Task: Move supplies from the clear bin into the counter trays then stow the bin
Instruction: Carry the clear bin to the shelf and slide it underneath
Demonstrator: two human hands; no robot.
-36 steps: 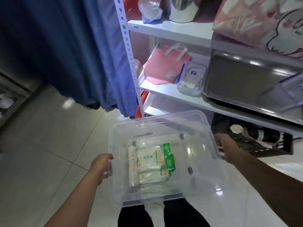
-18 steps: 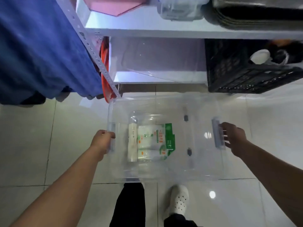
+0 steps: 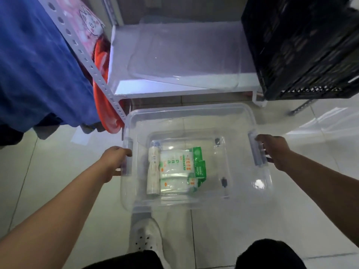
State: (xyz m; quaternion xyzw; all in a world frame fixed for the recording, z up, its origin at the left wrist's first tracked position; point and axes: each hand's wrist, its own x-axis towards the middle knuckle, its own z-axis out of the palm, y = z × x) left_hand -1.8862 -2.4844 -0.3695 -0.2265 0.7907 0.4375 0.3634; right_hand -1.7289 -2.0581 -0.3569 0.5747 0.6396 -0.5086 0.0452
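Since half a second ago the view has dipped further down, so the bottom shelf [image 3: 186, 55] now fills the far part of the scene and the clear bin [image 3: 194, 117] sits lower and nearer to it, held level over the pale tiled floor [image 3: 48, 171] just in front of the shelf's near edge. Both hands carry it: the left hand [image 3: 113, 162] has its grip closed around the handle on the bin's left side, thumb on top of the rim, and the right hand [image 3: 272, 150] has its grip wrapped around the bluish handle [image 3: 257, 150] on the right side. Inside the bin, toward its left half, lie a white roll [image 3: 153, 169] set lengthwise and, touching it on the right, white packets with green print [image 3: 178, 167], one nearer packet partly under the other; a green flap juts out at their right edge. A clear lid [image 3: 184, 61] lies flat on the bottom shelf. At the far right a black slatted crate [image 3: 299, 47] rests on the same shelf, overhanging its edge. To the left stand a perforated white shelf post [image 3: 85, 59], a blue curtain [image 3: 35, 61] and something orange [image 3: 103, 90] tucked behind the post. Near the bottom edge a white perforated shoe [image 3: 145, 237] shows through and below the bin, beside dark trouser legs
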